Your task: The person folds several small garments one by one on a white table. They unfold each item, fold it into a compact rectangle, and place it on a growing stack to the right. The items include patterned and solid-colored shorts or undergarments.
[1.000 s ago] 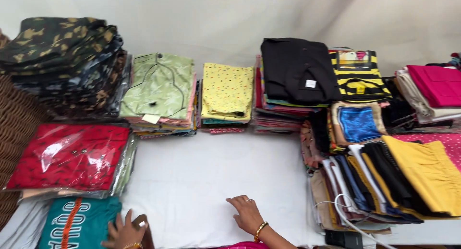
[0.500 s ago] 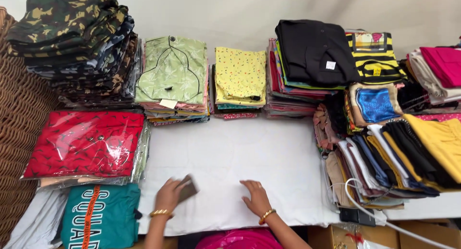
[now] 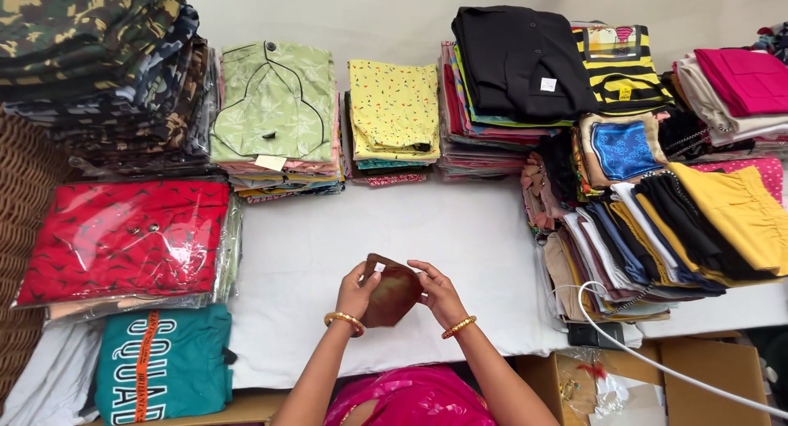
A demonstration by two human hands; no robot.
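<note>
Head view, left hand (image 3: 357, 290) and right hand (image 3: 439, 295) both gripping a small brown pouch (image 3: 392, 295) between them, held just above the white bench (image 3: 312, 254), stacks of folded clothes around, red packaged garment (image 3: 123, 237) at left, yellow patterned stack (image 3: 394, 114) beyond

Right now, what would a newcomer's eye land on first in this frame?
Probably both hands, the left hand and right hand, holding a small brown pouch above the white table at bottom centre. Next, the red packaged garment at the left, and the camouflage stack in the top left corner.
</note>
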